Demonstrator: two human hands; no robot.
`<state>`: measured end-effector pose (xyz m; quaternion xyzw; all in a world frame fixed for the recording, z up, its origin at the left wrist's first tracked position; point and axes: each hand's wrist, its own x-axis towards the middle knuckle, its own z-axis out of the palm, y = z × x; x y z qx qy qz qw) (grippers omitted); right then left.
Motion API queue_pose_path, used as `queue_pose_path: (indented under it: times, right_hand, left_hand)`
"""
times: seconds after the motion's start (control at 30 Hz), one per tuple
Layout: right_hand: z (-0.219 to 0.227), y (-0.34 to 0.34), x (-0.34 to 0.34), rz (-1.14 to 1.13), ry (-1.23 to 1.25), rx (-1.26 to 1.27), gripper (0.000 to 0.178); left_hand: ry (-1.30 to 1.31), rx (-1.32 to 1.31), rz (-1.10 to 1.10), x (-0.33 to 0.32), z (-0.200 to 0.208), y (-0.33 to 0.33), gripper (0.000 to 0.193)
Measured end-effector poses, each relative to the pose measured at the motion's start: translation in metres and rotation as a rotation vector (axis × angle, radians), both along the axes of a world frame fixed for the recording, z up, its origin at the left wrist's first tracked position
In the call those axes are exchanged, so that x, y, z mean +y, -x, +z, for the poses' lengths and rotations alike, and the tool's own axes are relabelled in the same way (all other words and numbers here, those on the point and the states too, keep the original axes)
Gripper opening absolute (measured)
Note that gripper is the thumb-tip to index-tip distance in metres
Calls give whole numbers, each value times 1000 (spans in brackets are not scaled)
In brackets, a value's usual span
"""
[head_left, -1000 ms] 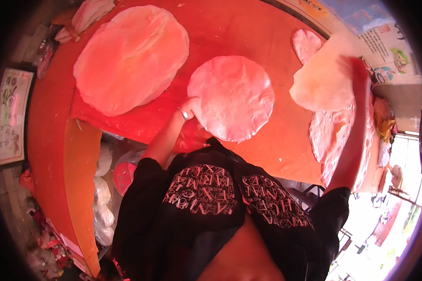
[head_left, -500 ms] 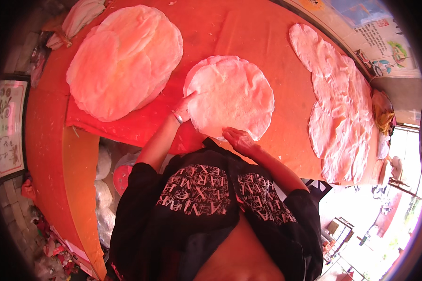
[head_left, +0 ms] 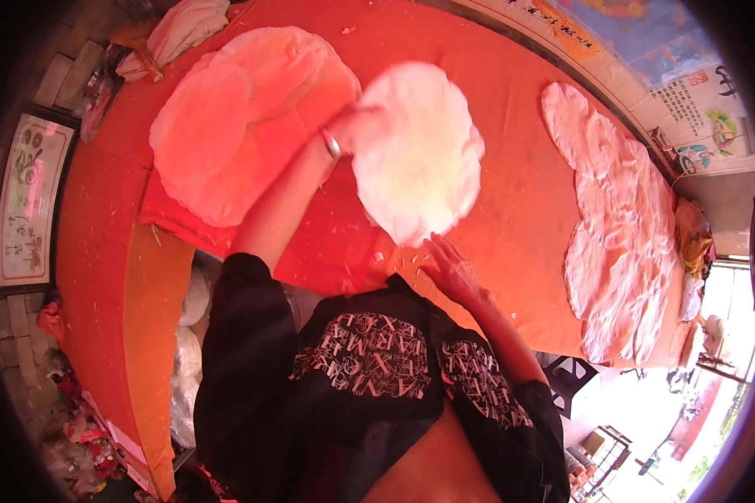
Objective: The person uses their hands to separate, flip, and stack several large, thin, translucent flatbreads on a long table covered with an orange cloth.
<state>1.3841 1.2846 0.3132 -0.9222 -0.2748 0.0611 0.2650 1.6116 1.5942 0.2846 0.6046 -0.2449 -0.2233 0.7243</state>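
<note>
Round flatbread [head_left: 415, 155] at upper centre is held at its edge by left hand [head_left: 356, 126] fingers; right hand [head_left: 449, 267] fingers rest spread on orange desk [head_left: 512, 201].

A thin round pale sheet [head_left: 417, 155], off-white with a wavy, slightly ragged edge, is lifted off the orange table surface and tilted, its outline blurred. Its upper left edge is gripped by the left hand [head_left: 356, 126], while its lower edge hangs just above the right hand [head_left: 447, 267], which lies flat on the table. Just to its left lies a stack of similar round sheets [head_left: 243, 117], flat, overlapping one another and tinted pinkish-orange.
</note>
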Motion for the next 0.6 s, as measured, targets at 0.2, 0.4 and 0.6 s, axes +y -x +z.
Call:
queue_pose_path:
  times: [0.2,0.4,0.6]
  right_hand:
    - [-12,-2,-29,-237,-73,61,43]
    - [-20,4,-48,-287,-100,237,31]
    - [-47,-56,-110,-488,-100,87,30]
  left_hand:
    - [565,566,620,90,70,-20,39]
    - [626,933,1078,91,-75,65,34]
    - [356,1199,274,-92,-81,153,19]
